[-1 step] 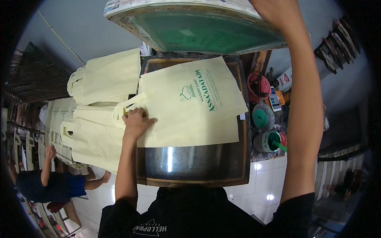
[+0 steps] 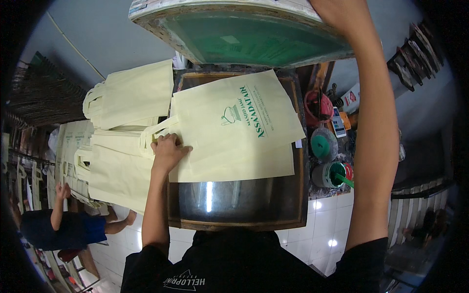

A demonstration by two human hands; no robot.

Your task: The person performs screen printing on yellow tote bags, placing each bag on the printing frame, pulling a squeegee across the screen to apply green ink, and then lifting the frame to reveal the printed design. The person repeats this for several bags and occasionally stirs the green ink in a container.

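A cream tote bag (image 2: 215, 117) with a green print lies tilted over another plain cream bag (image 2: 273, 166) on the dark, glossy printing board (image 2: 234, 205). My left hand (image 2: 169, 152) is closed on the printed bag's handle end, thumb on the cloth and fingers curled. Above the board's far side, a printing screen (image 2: 254, 41) with green mesh stands raised. My right hand (image 2: 337, 17) grips its upper right edge; the fingertips are hidden by the frame and the picture's edge.
Stacks of cream bags (image 2: 117, 161) lie left of the board. At right stand an ink tub (image 2: 327, 175) with a green stick, a round green-stained lid (image 2: 321, 145), a red container (image 2: 317, 105) and a phone (image 2: 338, 122). Another person (image 2: 58, 227) is at lower left.
The other person's raised hand has shifted slightly. My hands, the bags and the screen look nearly the same.
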